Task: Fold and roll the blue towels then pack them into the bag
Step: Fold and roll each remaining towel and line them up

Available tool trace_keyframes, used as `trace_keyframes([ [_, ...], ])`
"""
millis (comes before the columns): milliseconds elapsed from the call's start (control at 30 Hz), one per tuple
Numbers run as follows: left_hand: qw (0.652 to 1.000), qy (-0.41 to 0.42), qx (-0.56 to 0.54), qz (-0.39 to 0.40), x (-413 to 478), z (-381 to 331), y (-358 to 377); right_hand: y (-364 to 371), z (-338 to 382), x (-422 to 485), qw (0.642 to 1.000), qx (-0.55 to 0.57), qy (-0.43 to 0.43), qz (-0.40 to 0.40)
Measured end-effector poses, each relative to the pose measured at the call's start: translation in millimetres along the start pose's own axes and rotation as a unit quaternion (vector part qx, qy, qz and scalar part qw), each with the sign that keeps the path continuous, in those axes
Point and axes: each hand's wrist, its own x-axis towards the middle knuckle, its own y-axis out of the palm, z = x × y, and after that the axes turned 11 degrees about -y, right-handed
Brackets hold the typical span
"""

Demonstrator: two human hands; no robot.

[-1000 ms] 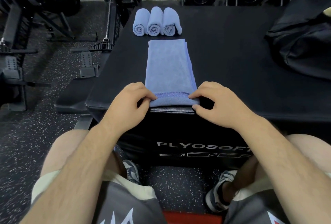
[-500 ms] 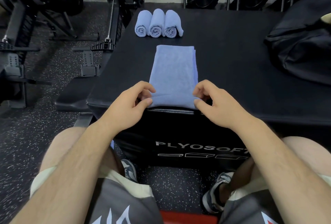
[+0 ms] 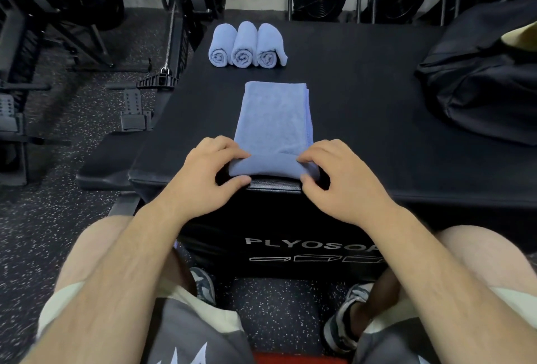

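Frame centre: folded blue towel (image 3: 276, 119) lies on black desk (image 3: 363, 107). Left hand (image 3: 203, 177) and right hand (image 3: 340, 180) each grip its rolled near end. Black bag (image 3: 479, 81) upper right.

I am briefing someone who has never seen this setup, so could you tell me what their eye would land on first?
Most likely the left hand and right hand at the near edge of the black box, pinching the near end of a folded blue towel and starting its first roll. Next, the three rolled towels lying side by side at the far edge, and the black bag slumped at the right.
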Motion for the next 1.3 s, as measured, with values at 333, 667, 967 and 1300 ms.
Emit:
trace_keyframes([
  [333,0.984,-0.097,-0.143,0.035,-6.6,-7.4,-3.9,-11.4,-3.5,-2.6,0.975,0.170,0.141,0.028],
  [667,0.990,-0.054,-0.110,-0.075,8.4,-19.6,3.8,3.7,-8.9,10.2,0.992,0.087,0.067,-0.062],
  [967,0.999,-0.036,-0.041,0.003,4.8,-11.8,-1.5,-6.5,-12.5,7.5,0.991,0.096,0.076,0.059],
  [1300,0.987,-0.091,-0.120,0.053,0.5,-24.1,-0.6,-6.6,-10.9,12.1,0.976,0.165,0.137,0.041],
])
